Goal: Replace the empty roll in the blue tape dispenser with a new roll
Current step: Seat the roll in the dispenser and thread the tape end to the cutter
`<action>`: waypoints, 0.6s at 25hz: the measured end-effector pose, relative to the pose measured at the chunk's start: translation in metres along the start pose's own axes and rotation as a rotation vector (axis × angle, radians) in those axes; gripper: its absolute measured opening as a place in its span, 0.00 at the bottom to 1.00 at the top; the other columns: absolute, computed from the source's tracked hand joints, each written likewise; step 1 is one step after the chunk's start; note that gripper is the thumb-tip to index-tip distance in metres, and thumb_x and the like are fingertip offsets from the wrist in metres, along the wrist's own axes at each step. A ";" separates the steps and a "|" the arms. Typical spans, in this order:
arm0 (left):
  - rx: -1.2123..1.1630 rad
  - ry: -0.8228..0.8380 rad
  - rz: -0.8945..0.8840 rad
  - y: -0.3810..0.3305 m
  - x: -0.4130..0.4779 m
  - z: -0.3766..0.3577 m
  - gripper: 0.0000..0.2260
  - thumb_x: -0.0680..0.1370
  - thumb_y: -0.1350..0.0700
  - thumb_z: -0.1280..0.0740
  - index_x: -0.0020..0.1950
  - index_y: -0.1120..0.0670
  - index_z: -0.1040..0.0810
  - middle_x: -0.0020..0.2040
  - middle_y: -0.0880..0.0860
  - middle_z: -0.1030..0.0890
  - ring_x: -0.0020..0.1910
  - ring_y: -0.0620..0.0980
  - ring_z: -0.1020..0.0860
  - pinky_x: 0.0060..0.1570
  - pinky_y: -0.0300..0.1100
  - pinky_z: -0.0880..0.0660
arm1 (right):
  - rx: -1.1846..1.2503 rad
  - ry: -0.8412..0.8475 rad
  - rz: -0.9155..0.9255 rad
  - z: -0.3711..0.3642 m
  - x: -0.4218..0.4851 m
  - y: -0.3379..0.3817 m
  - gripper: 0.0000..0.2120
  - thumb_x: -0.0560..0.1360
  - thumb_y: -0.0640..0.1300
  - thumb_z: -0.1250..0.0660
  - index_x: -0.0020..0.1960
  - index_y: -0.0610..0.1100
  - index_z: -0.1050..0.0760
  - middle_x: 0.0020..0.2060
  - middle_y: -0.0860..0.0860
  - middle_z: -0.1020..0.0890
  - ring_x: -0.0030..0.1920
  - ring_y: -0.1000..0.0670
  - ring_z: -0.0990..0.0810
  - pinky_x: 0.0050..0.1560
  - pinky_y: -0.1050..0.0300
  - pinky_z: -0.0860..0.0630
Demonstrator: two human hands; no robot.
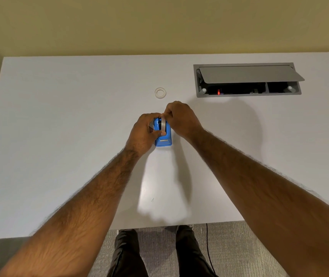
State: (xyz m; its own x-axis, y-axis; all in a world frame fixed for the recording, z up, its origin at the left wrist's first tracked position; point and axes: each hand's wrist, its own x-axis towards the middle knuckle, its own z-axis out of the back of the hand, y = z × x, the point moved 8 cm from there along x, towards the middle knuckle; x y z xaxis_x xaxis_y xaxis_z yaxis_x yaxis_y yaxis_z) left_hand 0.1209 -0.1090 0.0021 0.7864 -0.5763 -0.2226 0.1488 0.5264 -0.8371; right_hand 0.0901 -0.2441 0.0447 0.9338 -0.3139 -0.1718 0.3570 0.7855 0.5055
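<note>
Fingers (166, 116) right: pinching tape strip (163, 123) | left hand (145, 132): gripping blue dispenser (164, 139)

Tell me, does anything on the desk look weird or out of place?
Not much. The grey hatch lid in the desk is propped open, showing a red light inside. A small tape ring lies loose beyond the blue dispenser.

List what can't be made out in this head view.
- Blue tape dispenser: far end hidden by left hand and right hand.
- Roll in dispenser: only an edge shows; seating unclear.
- Ring on the table: too small to tell empty core from tape roll.
- Cable box: interior dark, half covered by its lid.
- Table: right end cut off by the frame edge.
</note>
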 end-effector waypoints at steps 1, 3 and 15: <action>-0.001 0.002 -0.004 0.000 0.000 0.000 0.24 0.71 0.58 0.23 0.65 0.48 0.23 0.56 0.44 0.24 0.46 0.45 0.24 0.52 0.37 0.27 | 0.008 0.006 0.011 0.000 -0.001 0.000 0.08 0.78 0.44 0.37 0.45 0.40 0.24 0.40 0.47 0.22 0.40 0.51 0.24 0.43 0.57 0.25; -0.001 0.001 -0.008 0.000 -0.001 0.000 0.24 0.71 0.58 0.23 0.64 0.47 0.23 0.56 0.44 0.24 0.46 0.46 0.24 0.53 0.38 0.27 | 0.011 0.015 0.033 0.001 -0.005 0.000 0.08 0.78 0.45 0.36 0.45 0.41 0.24 0.39 0.48 0.24 0.39 0.51 0.25 0.41 0.60 0.29; 0.023 0.047 0.030 -0.001 0.004 0.000 0.27 0.68 0.55 0.20 0.65 0.48 0.23 0.57 0.45 0.25 0.47 0.47 0.25 0.56 0.42 0.25 | 0.014 -0.003 0.008 0.001 -0.008 0.000 0.08 0.78 0.44 0.37 0.46 0.40 0.24 0.41 0.46 0.21 0.40 0.51 0.24 0.42 0.60 0.29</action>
State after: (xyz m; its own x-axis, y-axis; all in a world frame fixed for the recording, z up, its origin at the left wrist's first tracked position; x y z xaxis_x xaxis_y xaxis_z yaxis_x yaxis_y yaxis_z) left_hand 0.1239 -0.1114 0.0018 0.7620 -0.5881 -0.2710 0.1395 0.5578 -0.8182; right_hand 0.0831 -0.2421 0.0470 0.9367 -0.3088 -0.1650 0.3487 0.7804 0.5189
